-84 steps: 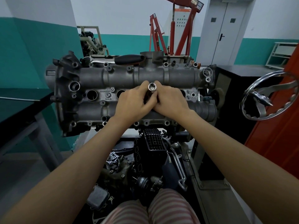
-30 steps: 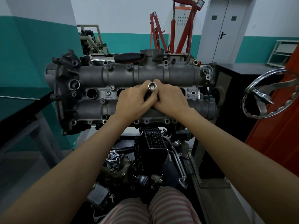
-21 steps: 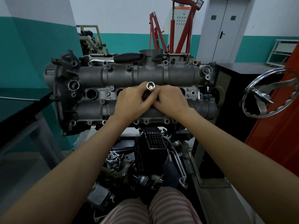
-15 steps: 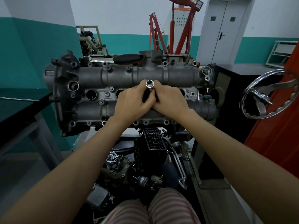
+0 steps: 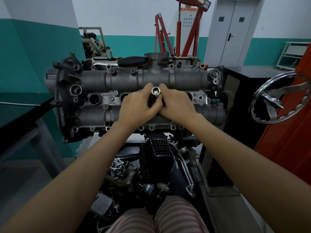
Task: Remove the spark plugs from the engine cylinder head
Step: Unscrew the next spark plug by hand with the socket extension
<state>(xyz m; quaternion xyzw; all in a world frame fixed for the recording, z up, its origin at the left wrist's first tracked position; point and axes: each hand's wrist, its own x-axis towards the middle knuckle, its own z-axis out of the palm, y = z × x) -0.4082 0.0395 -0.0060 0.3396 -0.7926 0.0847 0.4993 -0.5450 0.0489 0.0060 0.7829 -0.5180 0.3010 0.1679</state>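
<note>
Clearly both the left hand [image 5: 138, 106] and right hand [image 5: 176, 105] grip the socket [image 5: 155, 92] (in its cylinder head [image 5: 101, 78] well); tilting it could jam it.

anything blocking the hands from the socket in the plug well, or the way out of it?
Nothing visible. The left hand and right hand already grip the chrome tubular spark plug socket in the grey cylinder head. The space above its open end is free.
</note>
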